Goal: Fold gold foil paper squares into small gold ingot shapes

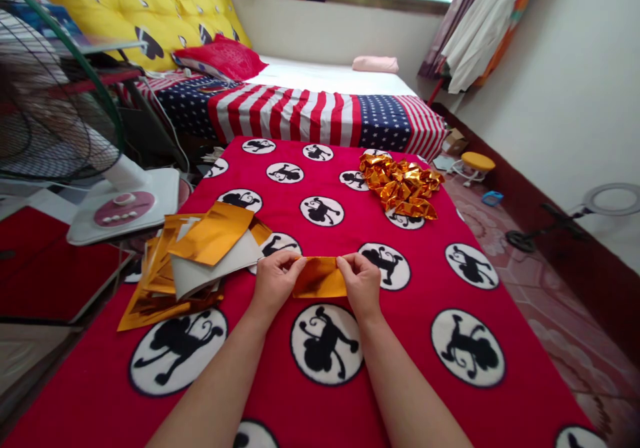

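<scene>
**Gold foil sheet [320, 278] pinched at both ends!**

We're right over the middle of the red monkey-print blanket [407, 328], and our left hand [273, 285] has one end of the sheet between thumb and fingers, our right hand [365, 285] the other, both grips closed tight. Just beyond the left, we see a loose stack of gold-and-white foil sheets [213, 235]; far right, a crinkled gold foil heap [403, 185] gleams.

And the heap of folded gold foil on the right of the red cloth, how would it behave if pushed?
The heap of folded gold foil would probably scatter, since it looks like loosely piled pieces. It is likely light for its bulk, as the foil seems thin. The puffed, creased shapes might crush easily.
</scene>
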`<action>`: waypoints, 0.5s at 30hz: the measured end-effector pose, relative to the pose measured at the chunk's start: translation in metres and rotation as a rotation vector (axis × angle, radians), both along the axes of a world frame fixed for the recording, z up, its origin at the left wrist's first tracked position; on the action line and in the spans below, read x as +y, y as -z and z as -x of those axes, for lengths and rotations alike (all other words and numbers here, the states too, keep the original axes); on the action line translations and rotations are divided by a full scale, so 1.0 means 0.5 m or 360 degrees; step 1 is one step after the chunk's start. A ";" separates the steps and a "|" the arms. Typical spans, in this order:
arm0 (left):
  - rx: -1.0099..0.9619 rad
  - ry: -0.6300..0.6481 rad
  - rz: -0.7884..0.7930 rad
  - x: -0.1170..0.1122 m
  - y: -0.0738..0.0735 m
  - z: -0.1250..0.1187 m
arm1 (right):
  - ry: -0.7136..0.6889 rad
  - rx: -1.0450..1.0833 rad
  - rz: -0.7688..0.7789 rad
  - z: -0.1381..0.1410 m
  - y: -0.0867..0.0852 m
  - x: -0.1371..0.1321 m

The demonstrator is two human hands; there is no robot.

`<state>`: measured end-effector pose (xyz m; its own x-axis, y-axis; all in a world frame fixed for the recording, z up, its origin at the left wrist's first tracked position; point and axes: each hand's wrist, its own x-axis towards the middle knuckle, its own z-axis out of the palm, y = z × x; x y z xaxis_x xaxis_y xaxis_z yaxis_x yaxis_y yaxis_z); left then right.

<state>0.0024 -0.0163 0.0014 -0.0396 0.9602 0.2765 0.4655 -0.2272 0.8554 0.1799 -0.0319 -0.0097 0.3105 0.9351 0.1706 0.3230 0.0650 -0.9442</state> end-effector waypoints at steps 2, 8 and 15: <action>-0.0094 0.0033 0.0008 0.001 -0.001 -0.002 | -0.0019 -0.0045 -0.0012 0.000 -0.001 0.000; 0.0453 -0.0108 -0.0013 -0.001 -0.002 -0.001 | -0.0002 -0.0595 0.0121 -0.004 -0.011 -0.004; 0.0978 -0.0222 0.0111 -0.004 -0.003 -0.012 | 0.0021 -0.1113 0.0312 0.005 -0.025 0.000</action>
